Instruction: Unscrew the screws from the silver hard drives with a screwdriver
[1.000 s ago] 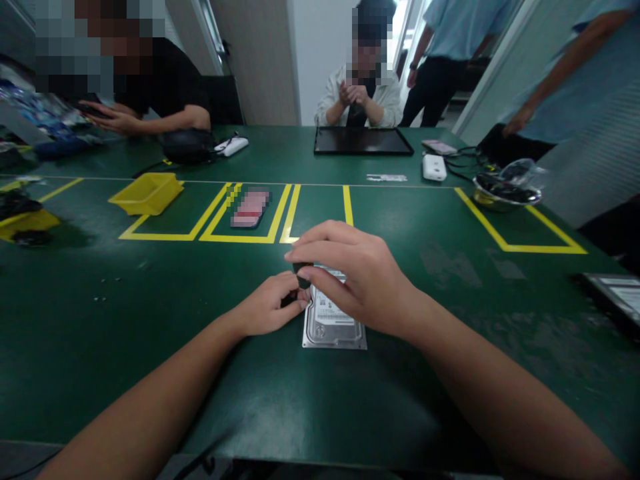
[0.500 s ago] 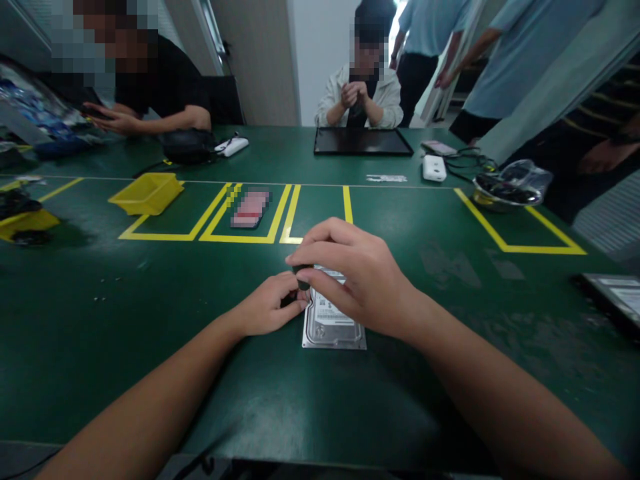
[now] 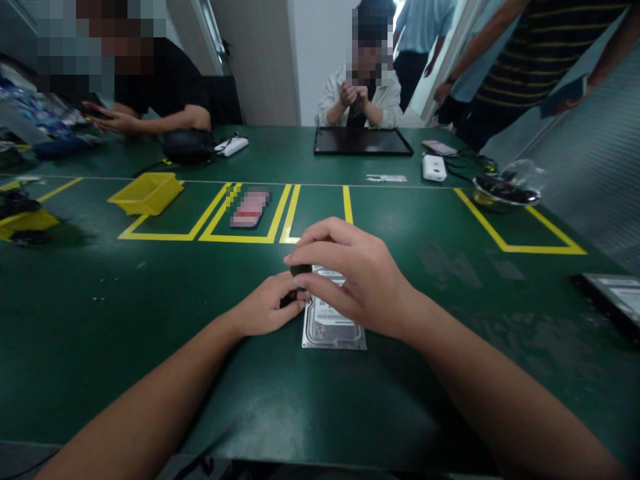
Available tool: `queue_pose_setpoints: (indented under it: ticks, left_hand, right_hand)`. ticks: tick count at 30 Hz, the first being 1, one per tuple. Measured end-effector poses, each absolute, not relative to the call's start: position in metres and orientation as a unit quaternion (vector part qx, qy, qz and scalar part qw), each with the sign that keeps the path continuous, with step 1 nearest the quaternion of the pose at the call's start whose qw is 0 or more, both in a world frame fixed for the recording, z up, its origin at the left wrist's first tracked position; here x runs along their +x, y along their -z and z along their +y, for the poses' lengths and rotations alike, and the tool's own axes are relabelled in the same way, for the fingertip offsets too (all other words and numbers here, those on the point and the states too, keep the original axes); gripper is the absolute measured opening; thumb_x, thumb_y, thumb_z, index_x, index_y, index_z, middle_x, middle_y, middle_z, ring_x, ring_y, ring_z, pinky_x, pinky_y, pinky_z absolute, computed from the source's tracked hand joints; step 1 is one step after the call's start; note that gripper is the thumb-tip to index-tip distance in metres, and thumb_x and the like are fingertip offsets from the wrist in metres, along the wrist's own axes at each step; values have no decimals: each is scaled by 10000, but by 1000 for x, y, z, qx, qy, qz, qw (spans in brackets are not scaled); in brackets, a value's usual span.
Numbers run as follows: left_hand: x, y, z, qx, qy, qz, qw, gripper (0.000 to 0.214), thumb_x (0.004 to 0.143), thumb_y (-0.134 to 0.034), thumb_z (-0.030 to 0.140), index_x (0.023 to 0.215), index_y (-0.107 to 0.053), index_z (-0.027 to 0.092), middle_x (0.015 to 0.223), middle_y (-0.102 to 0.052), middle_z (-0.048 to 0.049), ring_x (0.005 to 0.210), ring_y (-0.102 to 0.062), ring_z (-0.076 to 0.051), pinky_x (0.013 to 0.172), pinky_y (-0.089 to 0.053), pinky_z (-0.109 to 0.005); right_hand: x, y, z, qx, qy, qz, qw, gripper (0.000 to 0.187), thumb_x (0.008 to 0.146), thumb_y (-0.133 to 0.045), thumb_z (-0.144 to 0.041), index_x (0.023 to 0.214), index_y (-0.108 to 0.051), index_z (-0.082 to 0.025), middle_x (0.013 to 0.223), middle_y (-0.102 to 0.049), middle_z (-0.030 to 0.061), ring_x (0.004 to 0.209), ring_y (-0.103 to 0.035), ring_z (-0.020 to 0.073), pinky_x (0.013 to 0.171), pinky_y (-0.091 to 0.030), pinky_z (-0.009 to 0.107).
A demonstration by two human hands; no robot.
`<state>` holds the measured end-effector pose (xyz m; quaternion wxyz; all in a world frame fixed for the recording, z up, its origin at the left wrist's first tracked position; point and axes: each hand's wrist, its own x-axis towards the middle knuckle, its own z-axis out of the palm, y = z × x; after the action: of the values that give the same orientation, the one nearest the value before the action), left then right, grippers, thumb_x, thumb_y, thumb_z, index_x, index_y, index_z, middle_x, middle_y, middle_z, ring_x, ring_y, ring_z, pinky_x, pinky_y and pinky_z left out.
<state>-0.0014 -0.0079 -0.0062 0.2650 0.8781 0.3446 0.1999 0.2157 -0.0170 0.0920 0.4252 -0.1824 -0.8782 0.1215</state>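
A silver hard drive (image 3: pixel 333 332) with a white label lies flat on the green table in front of me. My right hand (image 3: pixel 356 273) arches over its far half, thumb and fingers pinching the dark, rounded handle of what looks like a screwdriver (image 3: pixel 301 270). The tool stands near the drive's left edge; its lower part and tip are hidden. At that same edge, just under the handle, my left hand (image 3: pixel 266 303) has its fingers drawn together. What these fingers grip is hidden.
Small screws (image 3: pixel 97 299) lie to the left. Further back are a yellow bin (image 3: pixel 147 193), a phone (image 3: pixel 251 209) and a black panel (image 3: pixel 363 141). A bowl of dark parts (image 3: pixel 507 193) stands right. Another drive-like unit (image 3: pixel 613 297) sits at the right edge. People are around the table.
My hands stay almost in place; the dark handle shifts very slightly between my right fingers. At the back right, people standing have moved, and a striped shirt shows more fully.
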Motion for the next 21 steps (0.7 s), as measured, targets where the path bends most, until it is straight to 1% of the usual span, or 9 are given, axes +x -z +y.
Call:
queue_pose_setpoints:
  ticks: [2,6,11,16,18,21]
  left_hand:
    - [-2,7,-8,879,-205,345,256,140,913,-526,269,974,-598,166,957,-655,-56,906,-608,-221,821,-508,-374]
    - [-2,8,-8,879,-210,347,250,100,896,-528,260,883,-574,171,891,-637,-46,915,-600,-227,843,-503,-390]
    - [-1,8,-7,876,-209,351,258,114,882,-544,267,928,-594,175,896,-648,-47,880,-601,-223,814,-508,-381]
    - [-1,7,-7,876,-209,343,267,132,898,-534,282,935,-604,176,905,-652,-47,884,-607,-223,810,-507,-372]
    - [-1,6,-7,878,-208,340,266,141,906,-530,290,942,-605,176,914,-652,-49,897,-606,-225,818,-506,-374]
    - [-1,5,-7,879,-207,342,260,150,912,-528,299,948,-605,175,915,-652,-50,907,-599,-224,828,-504,-378]
  right_hand:
    - [216,-92,-17,-190,-120,-877,426,153,936,-565,-205,1024,-670,-138,1003,-632,82,953,-593,158,843,-503,307]
    - [216,-94,-17,-205,-127,-879,412,147,922,-531,-138,996,-658,-147,1004,-639,76,963,-590,156,851,-490,300]
    - [217,-94,-16,-205,-115,-884,404,197,918,-510,-133,1040,-664,-119,1036,-666,103,986,-594,182,882,-487,337]
    - [218,-94,-17,-202,-115,-889,394,231,928,-476,-122,1065,-660,-142,1094,-681,93,1051,-605,181,936,-481,354]
    - [218,-94,-18,-202,-119,-886,400,223,923,-486,-123,1057,-663,-142,1107,-664,98,1059,-602,176,928,-486,343]
    - [217,-95,-19,-211,-118,-877,415,178,914,-529,-151,1020,-673,-143,1065,-625,102,1000,-595,170,873,-497,329]
